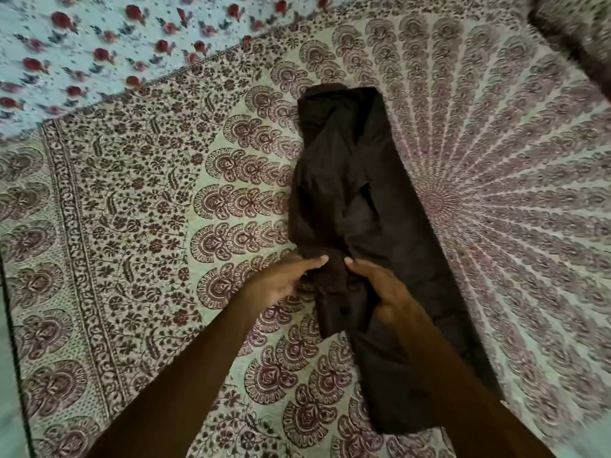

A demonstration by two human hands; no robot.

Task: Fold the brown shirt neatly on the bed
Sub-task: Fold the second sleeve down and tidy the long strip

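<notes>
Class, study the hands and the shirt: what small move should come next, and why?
Probably lay the pinched flap flat along the shirt. The shirt lies as a long narrow strip on the bedspread, but the left hand and right hand pinch a rumpled flap that sticks out past its edge.
</notes>
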